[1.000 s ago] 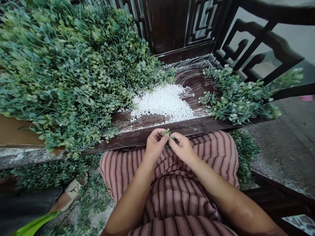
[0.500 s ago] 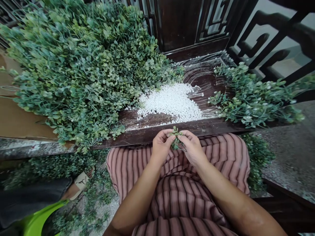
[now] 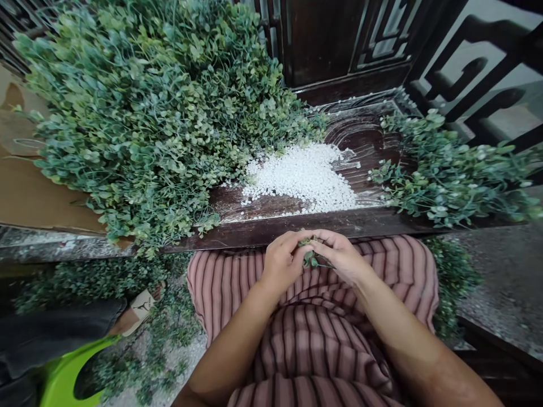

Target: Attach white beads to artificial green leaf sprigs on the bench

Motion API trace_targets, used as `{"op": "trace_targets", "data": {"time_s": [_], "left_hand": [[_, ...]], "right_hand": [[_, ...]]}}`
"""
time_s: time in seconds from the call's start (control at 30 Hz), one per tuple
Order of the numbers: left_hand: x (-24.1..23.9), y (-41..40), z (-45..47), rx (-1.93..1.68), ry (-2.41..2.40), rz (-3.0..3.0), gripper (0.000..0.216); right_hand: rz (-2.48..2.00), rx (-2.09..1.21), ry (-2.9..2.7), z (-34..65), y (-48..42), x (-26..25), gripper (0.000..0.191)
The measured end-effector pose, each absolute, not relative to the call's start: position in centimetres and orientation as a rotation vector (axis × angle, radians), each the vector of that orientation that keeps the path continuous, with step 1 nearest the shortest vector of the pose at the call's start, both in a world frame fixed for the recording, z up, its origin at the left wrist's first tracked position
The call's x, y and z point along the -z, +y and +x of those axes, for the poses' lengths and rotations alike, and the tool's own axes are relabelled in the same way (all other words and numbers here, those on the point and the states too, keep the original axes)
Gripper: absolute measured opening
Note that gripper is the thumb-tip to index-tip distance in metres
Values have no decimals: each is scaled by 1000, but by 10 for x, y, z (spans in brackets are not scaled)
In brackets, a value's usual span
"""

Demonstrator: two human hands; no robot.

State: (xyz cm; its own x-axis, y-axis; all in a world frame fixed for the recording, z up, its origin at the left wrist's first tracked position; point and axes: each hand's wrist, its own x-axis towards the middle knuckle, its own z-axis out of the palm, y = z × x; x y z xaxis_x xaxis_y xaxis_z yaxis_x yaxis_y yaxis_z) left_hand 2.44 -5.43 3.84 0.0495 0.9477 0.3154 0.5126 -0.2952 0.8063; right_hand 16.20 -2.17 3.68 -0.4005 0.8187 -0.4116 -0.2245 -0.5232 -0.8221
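Above my striped lap, my left hand [image 3: 283, 259] and my right hand [image 3: 341, 255] meet, both closed around a small green leafy sprig [image 3: 311, 259]. Its leaves show between my thumbs, and a thin stem sticks out toward the right; my fingers cover its top. Just beyond my hands, a pile of small white beads [image 3: 303, 178] lies on the dark wooden bench [image 3: 263, 234]. A large heap of leafy artificial sprigs [image 3: 169, 118] rises left of the beads. Sprigs with small white dots among their leaves [image 3: 453, 175] lie on the right.
Brown cardboard [image 3: 46, 198] sits under the heap's left side. A dark carved lattice [image 3: 479, 73] stands at the right. Greenery [image 3: 153, 350] is scattered on the floor, beside another person's sandalled foot [image 3: 138, 311] and a bright green plastic seat [image 3: 63, 370].
My fingers have closed further over the sprig, hiding its top leaves, and my fingertips now meet. The whole view has shifted slightly.
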Motion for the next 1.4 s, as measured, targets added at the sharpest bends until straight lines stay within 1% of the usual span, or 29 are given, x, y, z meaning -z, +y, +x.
{"op": "trace_targets", "data": {"time_s": [0.1,0.2,0.3,0.37,0.43,0.47,0.53,0.63,0.7,0.77,0.83,0.9,0.97,1.03,1.1,1.2,1.3,1.4], "left_hand": [[-39,-57,28,-1166,1432,1894,22],[-42,-61,33,-1093,1390,1909,23],[-43,-58,23,-1056,1404,1760,28],[-41,-49,4,-1080,1544,1617,29],[-36,-36,-23,-1097,1863,1519,24],[-33,-29,-38,-1055,2049,1508,22],[-24,-16,-64,-833,2316,1531,22],[-11,-2,-86,-590,2418,1565,22],[-5,3,-91,-558,2416,1589,20],[-2,7,-92,-603,2416,1576,16],[-1,9,-88,-706,2383,1487,10],[-3,6,-78,-901,2256,1299,6],[-7,-4,-61,-1134,2012,1059,8],[-13,-19,-39,-1281,1728,881,16],[-21,-34,-18,-1320,1533,750,21],[-31,-49,3,-1250,1362,645,27],[-38,-52,10,-1214,1295,601,24],[-40,-51,13,-1211,1254,557,22]], "right_hand": [[-1169,-1914,-748,157,-19,-38,25],[-1183,-1840,-561,155,-13,-37,28],[-1198,-1768,-502,159,-6,-37,29],[-1226,-1754,-589,163,-5,-38,30],[-1245,-1759,-720,166,-7,-39,30],[-1253,-1761,-783,167,-9,-40,30],[-1269,-1762,-883,165,-15,-40,33],[-1290,-1792,-947,160,-21,-38,40],[-1307,-1802,-967,159,-23,-37,42],[-1324,-1779,-997,159,-23,-36,42],[-1322,-1746,-1038,160,-22,-36,41],[-1314,-1746,-1063,160,-22,-35,40],[-1315,-1770,-1070,158,-23,-34,39],[-1309,-1787,-1071,156,-25,-33,38],[-1274,-1788,-1096,153,-26,-32,35],[-1219,-1766,-1167,152,-27,-34,31],[-1214,-1691,-1234,153,-28,-34,26],[-1196,-1645,-1309,154,-31,-34,28]]}}
